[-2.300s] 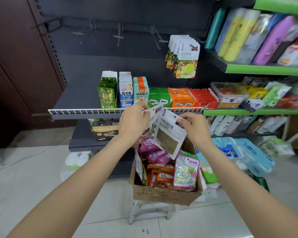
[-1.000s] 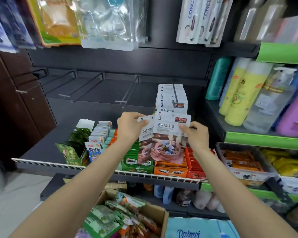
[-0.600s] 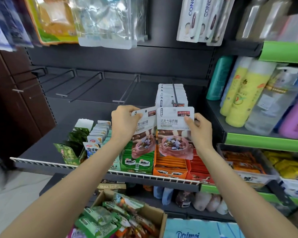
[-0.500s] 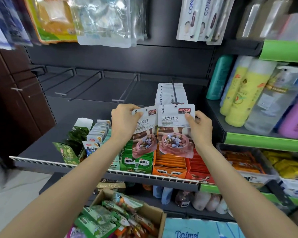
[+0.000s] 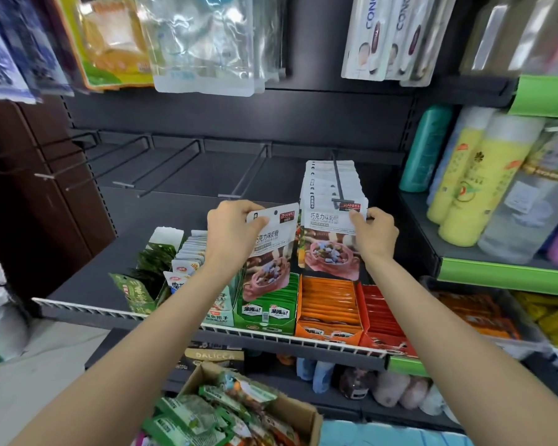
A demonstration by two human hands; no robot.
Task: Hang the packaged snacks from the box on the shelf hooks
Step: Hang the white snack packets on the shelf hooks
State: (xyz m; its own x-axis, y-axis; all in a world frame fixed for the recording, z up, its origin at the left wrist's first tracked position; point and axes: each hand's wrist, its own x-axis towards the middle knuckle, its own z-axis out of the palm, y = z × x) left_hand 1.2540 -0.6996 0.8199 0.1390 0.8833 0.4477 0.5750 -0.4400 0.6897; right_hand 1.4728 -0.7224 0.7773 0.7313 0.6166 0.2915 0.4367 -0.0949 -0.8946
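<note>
The right hand [image 5: 372,233] pinches the top right corner of a pack [image 5: 331,243], thumb in front and fingers curled behind, holding it up flat against the front of the row already on the hook [image 5: 337,180]. The hook's tip sits right at the pack's top edge, near the middle; whether the wire has gone through the hang hole I cannot tell, since the tip covers that spot. The hook runs straight back toward the panel, so I judge that the pack must travel away from the hand, along the wire, with its face kept square to it.

The left hand [image 5: 232,233] grips a second pack [image 5: 269,252] by its top left corner, tilted, its hole clear to see, just left of the first and apart from the hook. The nearest bare hook [image 5: 245,178] lies just above and behind that hand.

The box [image 5: 255,410] with more snacks stands below, between the arms.
</note>
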